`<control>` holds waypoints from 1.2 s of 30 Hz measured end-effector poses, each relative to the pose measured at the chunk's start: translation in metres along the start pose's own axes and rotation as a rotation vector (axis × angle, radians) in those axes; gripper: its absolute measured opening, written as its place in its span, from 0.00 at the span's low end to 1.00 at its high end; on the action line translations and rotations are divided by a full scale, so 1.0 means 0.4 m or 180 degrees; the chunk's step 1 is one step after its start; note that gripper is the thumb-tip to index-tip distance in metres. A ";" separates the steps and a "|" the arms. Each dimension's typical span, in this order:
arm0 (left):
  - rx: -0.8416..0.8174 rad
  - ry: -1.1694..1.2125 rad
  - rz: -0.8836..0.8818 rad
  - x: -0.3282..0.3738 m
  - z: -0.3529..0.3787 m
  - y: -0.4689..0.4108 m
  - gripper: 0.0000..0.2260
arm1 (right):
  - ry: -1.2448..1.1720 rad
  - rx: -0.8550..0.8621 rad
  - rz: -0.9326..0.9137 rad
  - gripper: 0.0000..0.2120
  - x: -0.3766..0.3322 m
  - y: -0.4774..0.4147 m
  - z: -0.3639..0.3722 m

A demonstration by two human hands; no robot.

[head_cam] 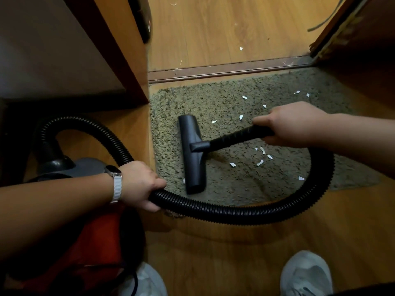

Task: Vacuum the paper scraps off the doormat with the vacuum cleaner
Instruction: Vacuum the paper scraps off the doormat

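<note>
A shaggy grey-green doormat (222, 99) lies on the wooden floor by a doorway. Several white paper scraps (261, 162) are scattered over its middle and right side. The black floor nozzle (192, 154) rests flat on the mat's left part. My right hand (295, 124) grips the black wand (233, 138) just behind the nozzle. My left hand (141, 184) holds the ribbed black hose (235, 212), which loops across the front of the mat. The red and grey vacuum cleaner body (85, 210) sits under my left arm.
A wooden cabinet corner (128, 60) stands left of the mat. A metal threshold strip (226, 70) runs behind the mat, with an open door (350, 28) at the right and a few scraps on the floor beyond. My two grey shoes (305, 274) are at the bottom.
</note>
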State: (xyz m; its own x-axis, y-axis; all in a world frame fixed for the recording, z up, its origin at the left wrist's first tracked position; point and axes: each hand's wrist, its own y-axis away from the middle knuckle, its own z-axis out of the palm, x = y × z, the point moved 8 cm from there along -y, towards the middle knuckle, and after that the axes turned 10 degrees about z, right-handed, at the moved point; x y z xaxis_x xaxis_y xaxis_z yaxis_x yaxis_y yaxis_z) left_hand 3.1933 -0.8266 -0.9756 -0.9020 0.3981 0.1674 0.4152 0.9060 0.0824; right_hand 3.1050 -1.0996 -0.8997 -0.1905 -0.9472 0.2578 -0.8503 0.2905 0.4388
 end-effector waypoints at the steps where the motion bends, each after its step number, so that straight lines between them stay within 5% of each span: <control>1: 0.0005 0.0007 -0.0017 -0.002 0.000 -0.001 0.20 | -0.0010 0.0018 0.0037 0.19 0.009 -0.004 -0.001; 10: 0.0001 -0.0005 0.0056 -0.001 -0.003 -0.006 0.20 | -0.0074 0.0101 -0.0314 0.19 -0.035 0.014 -0.012; 18: -0.0166 -0.0014 0.0200 0.008 0.009 0.002 0.21 | -0.0041 -0.0358 -0.0425 0.19 -0.122 0.038 0.035; 21: -0.0242 0.0005 0.0225 0.009 0.019 0.005 0.20 | -0.0637 -0.0964 0.0045 0.18 -0.107 0.040 0.083; 25: -0.0419 0.0039 0.0216 0.004 0.032 0.007 0.20 | -0.2608 -0.2445 0.0831 0.13 -0.122 0.063 0.183; 27: -0.0449 0.0074 0.0181 0.001 0.037 0.009 0.21 | -0.2883 -0.2663 0.0952 0.16 -0.123 0.066 0.204; 30: -0.0496 0.0192 0.0016 -0.011 0.041 0.007 0.24 | -0.2345 -0.2277 0.0784 0.19 -0.121 0.043 0.199; 33: -0.0317 0.0058 -0.0008 -0.019 0.031 -0.003 0.24 | -0.1050 -0.1256 0.0370 0.16 -0.132 0.029 0.166; 36: -0.0262 0.0048 -0.0093 -0.031 0.030 -0.013 0.25 | -0.0563 -0.0618 0.0073 0.13 -0.165 0.043 0.158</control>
State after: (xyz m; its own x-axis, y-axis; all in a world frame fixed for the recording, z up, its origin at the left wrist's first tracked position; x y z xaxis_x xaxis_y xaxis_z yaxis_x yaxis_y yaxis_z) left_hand 3.2010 -0.8347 -0.9901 -0.9122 0.3689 0.1784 0.3977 0.9021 0.1678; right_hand 3.0719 -1.0405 -0.9637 -0.3059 -0.9442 0.1225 -0.7381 0.3164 0.5959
